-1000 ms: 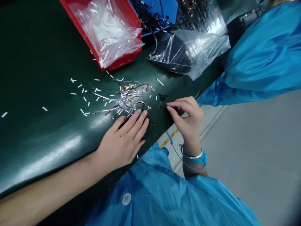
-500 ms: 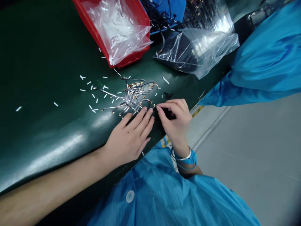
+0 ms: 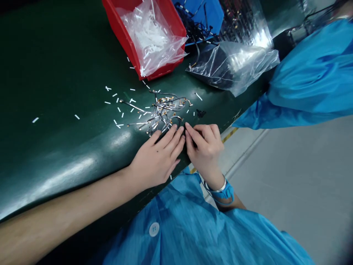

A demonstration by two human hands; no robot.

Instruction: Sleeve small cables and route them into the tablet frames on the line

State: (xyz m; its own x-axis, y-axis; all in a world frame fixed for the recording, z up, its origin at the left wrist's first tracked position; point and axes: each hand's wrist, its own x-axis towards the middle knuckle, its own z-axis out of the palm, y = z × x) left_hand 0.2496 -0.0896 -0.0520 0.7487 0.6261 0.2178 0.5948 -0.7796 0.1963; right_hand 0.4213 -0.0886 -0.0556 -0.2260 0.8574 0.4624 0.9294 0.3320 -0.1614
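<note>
Cables [image 3: 166, 107] heaped on table [image 3: 68, 73] among strips [image 3: 198, 96]. Left hand [image 3: 157, 154] flat at their near side, fingers slightly apart; right hand [image 3: 205, 144] close beside, fingertips nearly together — can't tell on what, if anything. Steady lightly with left, pinch one end — avoid snagging neighbours.

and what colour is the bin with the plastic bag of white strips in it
Red; the bin shows best in the head view.
</note>
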